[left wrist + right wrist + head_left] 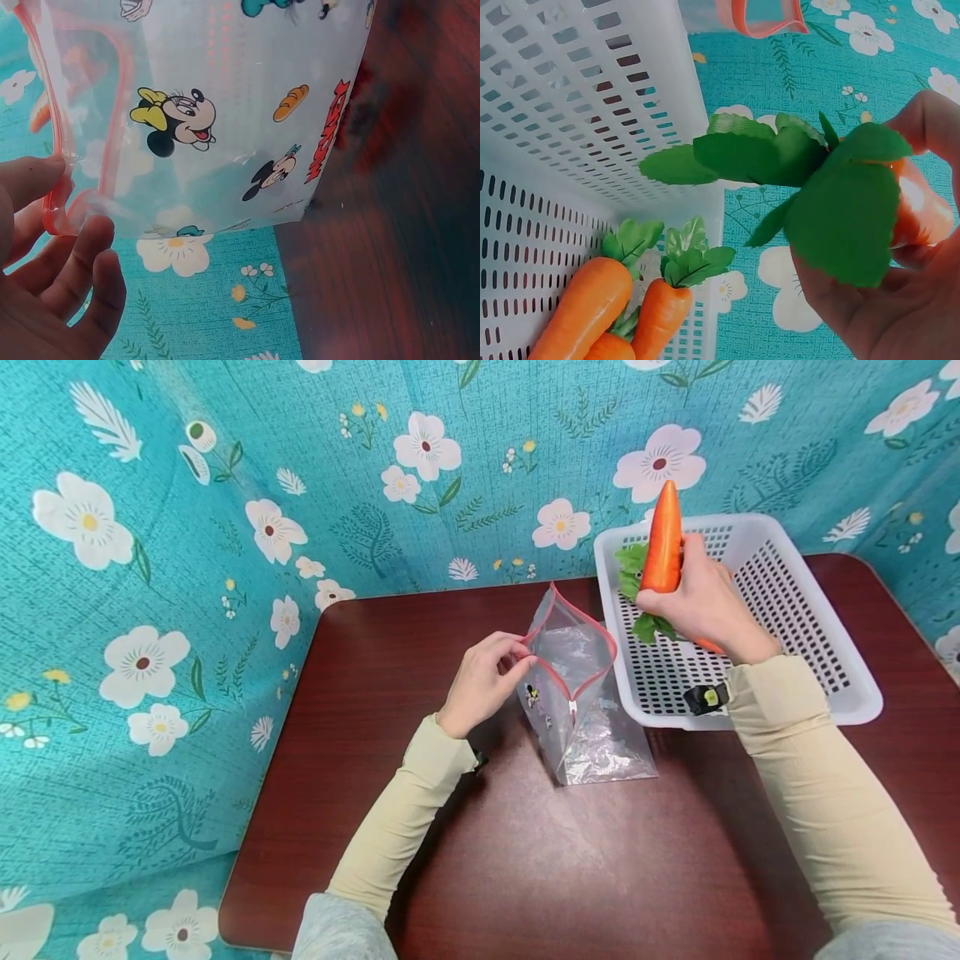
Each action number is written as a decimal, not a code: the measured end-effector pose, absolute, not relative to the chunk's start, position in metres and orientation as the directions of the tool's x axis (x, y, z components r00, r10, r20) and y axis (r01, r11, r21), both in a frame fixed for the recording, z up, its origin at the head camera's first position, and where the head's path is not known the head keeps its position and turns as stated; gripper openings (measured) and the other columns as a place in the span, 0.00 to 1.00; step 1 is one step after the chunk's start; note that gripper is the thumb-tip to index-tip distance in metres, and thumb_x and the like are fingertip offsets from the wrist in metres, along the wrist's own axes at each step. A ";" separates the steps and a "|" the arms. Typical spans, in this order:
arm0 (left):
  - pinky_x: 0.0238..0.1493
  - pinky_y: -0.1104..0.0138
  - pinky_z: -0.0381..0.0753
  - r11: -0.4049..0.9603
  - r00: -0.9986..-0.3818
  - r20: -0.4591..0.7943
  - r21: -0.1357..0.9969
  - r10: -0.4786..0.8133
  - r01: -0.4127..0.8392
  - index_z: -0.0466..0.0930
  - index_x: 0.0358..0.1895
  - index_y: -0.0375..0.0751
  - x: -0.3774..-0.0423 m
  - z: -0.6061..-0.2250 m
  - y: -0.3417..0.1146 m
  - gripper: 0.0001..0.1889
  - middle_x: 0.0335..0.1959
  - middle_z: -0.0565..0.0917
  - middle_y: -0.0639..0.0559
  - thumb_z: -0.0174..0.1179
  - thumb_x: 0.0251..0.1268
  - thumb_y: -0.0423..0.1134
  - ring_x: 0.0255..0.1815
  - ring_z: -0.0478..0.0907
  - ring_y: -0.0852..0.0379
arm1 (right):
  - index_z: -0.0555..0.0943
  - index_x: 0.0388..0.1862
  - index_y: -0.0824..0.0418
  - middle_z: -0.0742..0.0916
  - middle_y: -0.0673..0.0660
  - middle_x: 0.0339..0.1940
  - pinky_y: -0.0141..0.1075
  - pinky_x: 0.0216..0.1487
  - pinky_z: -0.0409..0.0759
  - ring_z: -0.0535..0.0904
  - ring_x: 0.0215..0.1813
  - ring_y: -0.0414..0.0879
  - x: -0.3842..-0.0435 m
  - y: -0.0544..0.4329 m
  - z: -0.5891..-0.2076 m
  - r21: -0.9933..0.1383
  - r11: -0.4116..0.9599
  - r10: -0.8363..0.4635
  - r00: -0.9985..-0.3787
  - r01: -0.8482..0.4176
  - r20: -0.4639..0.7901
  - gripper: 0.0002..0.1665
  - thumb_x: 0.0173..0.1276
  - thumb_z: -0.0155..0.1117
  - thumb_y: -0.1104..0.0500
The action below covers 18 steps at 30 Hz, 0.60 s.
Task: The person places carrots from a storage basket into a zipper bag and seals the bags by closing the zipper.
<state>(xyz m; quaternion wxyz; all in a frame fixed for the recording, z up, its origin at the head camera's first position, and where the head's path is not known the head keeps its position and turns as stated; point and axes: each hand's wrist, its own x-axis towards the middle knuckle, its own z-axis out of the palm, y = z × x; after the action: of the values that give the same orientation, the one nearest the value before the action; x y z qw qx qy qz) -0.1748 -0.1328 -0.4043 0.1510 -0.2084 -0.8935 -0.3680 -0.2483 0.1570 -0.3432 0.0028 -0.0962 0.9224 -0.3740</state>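
My right hand (pixel 712 597) grips an orange carrot (pixel 663 547) above the basket, tip up, with its green leaves (pixel 847 202) hanging below the fist. Thumb and fingers of my left hand (pixel 483 681) pinch the red rim of a clear zip bag (pixel 247 157) printed with cartoon mice. The bag stands on the table with its mouth spread apart and a white slider (pixel 573 706) at the near corner. Just right of it is a white plastic basket (pixel 821 610). Inside lie several more carrots (pixel 589 304) with leafy tops, mostly hidden by my right arm in the head view.
A dark red-brown table (pixel 390 693) carries the bag and basket. Behind and to the left hangs a teal cloth (pixel 337 460) with white flowers. A black wrist strap device (pixel 705 698) sits at my right cuff, over the basket's near side.
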 end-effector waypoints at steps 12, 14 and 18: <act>0.35 0.73 0.78 0.627 -0.863 0.429 0.604 0.266 0.493 0.84 0.38 0.41 -0.175 -0.405 -0.132 0.06 0.44 0.84 0.49 0.66 0.60 0.37 0.33 0.76 0.61 | 0.52 0.70 0.61 0.75 0.66 0.54 0.33 0.28 0.76 0.75 0.40 0.54 -0.245 0.154 -0.339 -0.736 0.657 -0.150 -0.985 -0.162 0.084 0.42 0.63 0.59 0.52; 0.35 0.73 0.78 0.623 -0.860 0.436 0.603 0.266 0.498 0.84 0.38 0.40 -0.176 -0.406 -0.132 0.06 0.43 0.83 0.49 0.66 0.60 0.37 0.32 0.76 0.61 | 0.52 0.71 0.61 0.75 0.66 0.55 0.33 0.28 0.76 0.75 0.41 0.54 -0.244 0.154 -0.337 -0.745 0.648 -0.145 -0.986 -0.159 0.084 0.42 0.63 0.59 0.52; 0.34 0.72 0.77 0.612 -0.858 0.442 0.611 0.264 0.503 0.84 0.39 0.40 -0.176 -0.406 -0.132 0.06 0.41 0.83 0.49 0.67 0.60 0.37 0.32 0.75 0.60 | 0.50 0.72 0.60 0.75 0.65 0.57 0.33 0.27 0.79 0.77 0.40 0.54 -0.242 0.152 -0.335 -0.754 0.641 -0.141 -0.988 -0.141 0.065 0.44 0.64 0.59 0.50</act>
<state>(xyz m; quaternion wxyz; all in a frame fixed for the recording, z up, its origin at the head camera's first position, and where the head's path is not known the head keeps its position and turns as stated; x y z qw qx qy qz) -0.1761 -0.1315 -0.4060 0.1557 -0.2166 -0.8841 -0.3835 -0.2425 0.1517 -0.3348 -0.0002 -0.0778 0.9059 -0.4162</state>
